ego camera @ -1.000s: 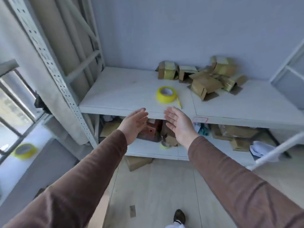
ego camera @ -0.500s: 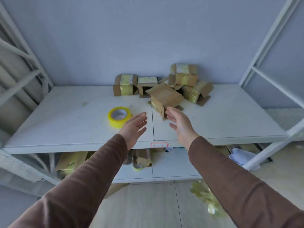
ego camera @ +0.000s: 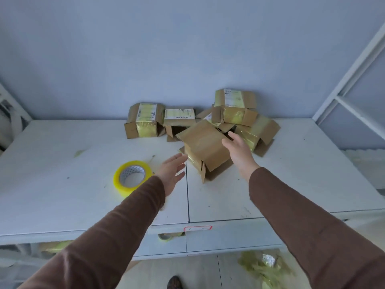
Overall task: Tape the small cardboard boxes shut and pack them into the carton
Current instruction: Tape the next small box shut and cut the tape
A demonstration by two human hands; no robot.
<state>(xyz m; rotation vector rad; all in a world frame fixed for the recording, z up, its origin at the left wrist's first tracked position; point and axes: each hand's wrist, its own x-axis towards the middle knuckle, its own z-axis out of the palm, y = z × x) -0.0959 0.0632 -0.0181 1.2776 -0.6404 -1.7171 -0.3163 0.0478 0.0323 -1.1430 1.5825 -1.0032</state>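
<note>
In the head view, both hands have come forward over the table point(ego camera: 62, 184) since a moment ago. The left hand point(ego camera: 171, 172), fingers straight and holding nothing, now reaches the near box point(ego camera: 205, 147) at its left edge; the right hand point(ego camera: 237, 151), released too, lies against its right side. The tape point(ego camera: 132, 177) sits just left. Other boxes point(ego camera: 235, 109) are heaped behind. No carton shows. A two-handed pickup looks imminent, so taping has not begun.

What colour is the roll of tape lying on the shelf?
Yellow, with a white patterned core. The roll of tape shows clearly in the head view.
</note>
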